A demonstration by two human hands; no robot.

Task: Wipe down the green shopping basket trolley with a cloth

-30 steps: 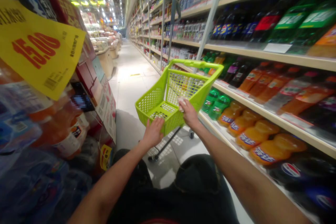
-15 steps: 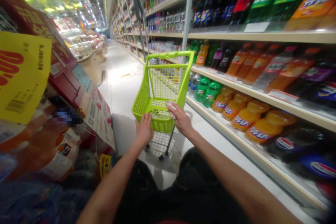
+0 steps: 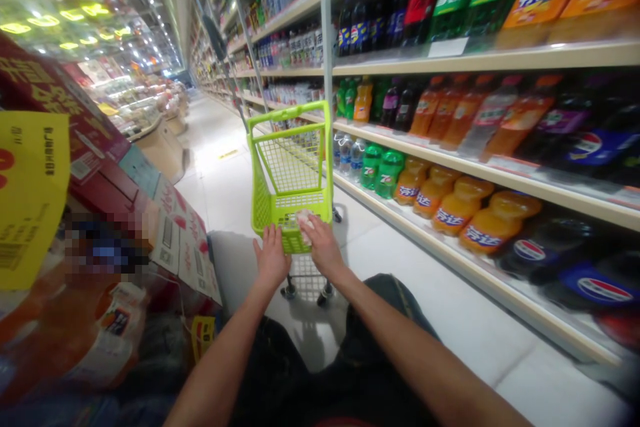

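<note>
A small lime-green shopping cart (image 3: 327, 167) with a lattice basket stands upright on its wheels in front of my knees. My left hand (image 3: 273, 257) hooks its fingers over the near rim of the basket, at the left corner, with the thumb apart on the outside. A crumpled, whitish-pink cloth (image 3: 304, 223) is bunched in the fingers of my right hand (image 3: 325, 250). The cloth is pressed at the near rim, towards its right side. My right palm and part of the cloth's underside are hidden.
On the right, a long shelf (image 3: 480, 57) holds soda bottles, with orange bottles (image 3: 477, 213) on its lowest level. Stacked cartons (image 3: 180, 233) and a yellow price sign (image 3: 33, 200) crowd the left. A pale tiled aisle (image 3: 215, 140) runs ahead.
My right hand has slid the cloth leftward and nearer along the basket's near edge. The cart now faces me more squarely, and my view has shifted right. My left hand stays on the rim.
</note>
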